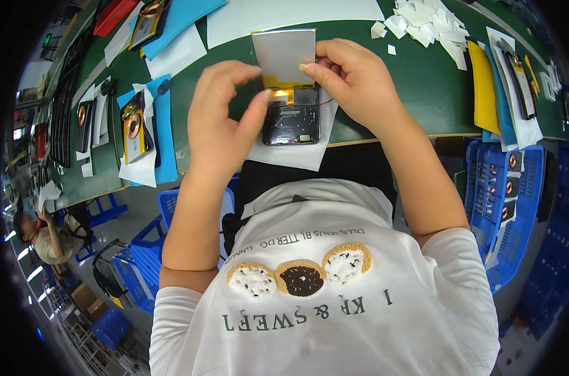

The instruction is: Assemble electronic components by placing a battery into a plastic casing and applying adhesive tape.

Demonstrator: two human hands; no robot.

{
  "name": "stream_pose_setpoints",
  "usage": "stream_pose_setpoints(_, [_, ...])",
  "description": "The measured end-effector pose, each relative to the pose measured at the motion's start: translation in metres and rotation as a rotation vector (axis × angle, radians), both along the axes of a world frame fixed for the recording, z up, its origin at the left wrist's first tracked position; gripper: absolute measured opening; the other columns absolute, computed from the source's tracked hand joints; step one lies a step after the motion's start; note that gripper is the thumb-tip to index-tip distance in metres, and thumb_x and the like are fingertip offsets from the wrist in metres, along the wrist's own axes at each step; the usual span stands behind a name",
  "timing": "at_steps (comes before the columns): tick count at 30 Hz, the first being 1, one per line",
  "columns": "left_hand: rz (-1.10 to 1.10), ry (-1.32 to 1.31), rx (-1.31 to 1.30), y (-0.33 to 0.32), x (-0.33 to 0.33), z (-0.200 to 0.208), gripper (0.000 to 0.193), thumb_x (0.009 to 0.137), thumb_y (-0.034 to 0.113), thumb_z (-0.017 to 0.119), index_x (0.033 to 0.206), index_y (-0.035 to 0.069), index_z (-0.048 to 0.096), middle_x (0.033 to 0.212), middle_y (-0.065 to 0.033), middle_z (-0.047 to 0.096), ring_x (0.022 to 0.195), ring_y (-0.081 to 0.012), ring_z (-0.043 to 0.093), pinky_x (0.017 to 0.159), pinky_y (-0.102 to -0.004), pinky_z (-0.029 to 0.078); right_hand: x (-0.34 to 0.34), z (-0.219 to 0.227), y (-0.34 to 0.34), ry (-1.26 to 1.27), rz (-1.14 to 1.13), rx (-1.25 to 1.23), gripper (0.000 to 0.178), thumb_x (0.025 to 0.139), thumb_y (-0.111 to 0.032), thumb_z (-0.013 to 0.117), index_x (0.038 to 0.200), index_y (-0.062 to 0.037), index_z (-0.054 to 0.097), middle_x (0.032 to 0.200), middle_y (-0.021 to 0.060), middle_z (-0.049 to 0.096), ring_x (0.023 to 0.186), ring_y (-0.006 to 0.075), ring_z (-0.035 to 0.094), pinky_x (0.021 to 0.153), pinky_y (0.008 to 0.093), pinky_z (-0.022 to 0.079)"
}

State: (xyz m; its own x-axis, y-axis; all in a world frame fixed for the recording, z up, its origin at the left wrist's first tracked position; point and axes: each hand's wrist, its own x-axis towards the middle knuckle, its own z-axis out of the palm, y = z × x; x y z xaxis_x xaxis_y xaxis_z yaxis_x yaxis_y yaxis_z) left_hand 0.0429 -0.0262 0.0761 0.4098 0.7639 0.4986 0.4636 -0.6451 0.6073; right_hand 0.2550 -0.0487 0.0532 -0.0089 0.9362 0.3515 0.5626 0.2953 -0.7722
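Note the black casing (291,142), lying on white paper (291,155) atop the green table (435,94). At its far end, see the grey panel (286,56) raised upright, pinched along the right edge between thumb and fingers of the right hand (354,74). Left of the casing, find the left hand (222,106) with thumb and forefinger spread, contact impossible to tell. Could crease or tear the orange ribbon (282,96) by over-tilting or tugging the panel, or scratch the exposed board (289,121) by brushing with a nail.

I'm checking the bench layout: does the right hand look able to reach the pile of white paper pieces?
Probably yes: the right hand would have to release the flat silver-grey panel, but nothing seems to block its way across the green tabletop to the white paper pieces.
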Motion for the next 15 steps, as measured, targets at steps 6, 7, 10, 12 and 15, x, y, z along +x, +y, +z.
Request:
stream_pose_setpoints(6, [-0.320,0.227,0.032,-0.024,0.001,0.005,0.021,0.073,0.009,0.077,0.093,0.007,0.071,0.092,-0.0058,0.065,0.089,-0.0270,0.060,0.079,-0.0384,0.048,0.004,0.000,0.000,-0.011,0.003,0.014,0.022,0.087,-0.016,0.072,0.101,-0.0007,0.066,0.080,0.0049,0.058,0.067,0.0126,0.053,0.062,0.0252,0.046])
stream_pose_setpoints(7, [-0.344,0.261,-0.012,-0.026,0.001,0.003,0.022,0.072,0.008,0.077,0.094,0.006,0.071,0.092,-0.0064,0.065,0.087,-0.0268,0.060,0.077,-0.0378,0.047,0.004,-0.001,0.001,-0.002,0.001,0.020,0.022,0.087,-0.016,0.072,0.101,-0.0006,0.065,0.080,0.0050,0.058,0.067,0.0127,0.053,0.062,0.0253,0.046])
stream_pose_setpoints(10, [-0.352,0.267,-0.050,-0.024,0.002,0.001,0.020,0.073,0.008,0.076,0.093,0.007,0.071,0.091,-0.0050,0.063,0.087,-0.0261,0.059,0.077,-0.0380,0.045,0.003,-0.005,0.002,0.049,-0.026,0.075,0.022,0.084,-0.020,0.073,0.091,-0.0015,0.065,0.075,0.0104,0.059,0.064,0.0236,0.057,0.058,0.0340,0.046])
stream_pose_setpoints(12, [-0.367,0.283,-0.072,-0.023,0.004,0.002,0.019,0.073,0.007,0.076,0.091,0.007,0.071,0.091,-0.0045,0.063,0.088,-0.0257,0.059,0.078,-0.0380,0.045,0.003,-0.005,0.001,0.043,-0.029,0.064,0.022,0.084,-0.020,0.073,0.092,-0.0015,0.065,0.075,0.0104,0.059,0.065,0.0237,0.057,0.058,0.0340,0.046])
stream_pose_setpoints(15, [-0.360,0.293,-0.104,-0.021,0.006,0.000,0.012,0.076,0.010,0.075,0.088,0.009,0.071,0.091,-0.0022,0.063,0.090,-0.0243,0.058,0.082,-0.0382,0.043,0.003,-0.006,0.001,0.037,-0.029,0.054,0.022,0.084,-0.021,0.073,0.092,-0.0016,0.065,0.074,0.0104,0.059,0.065,0.0240,0.058,0.059,0.0340,0.047])
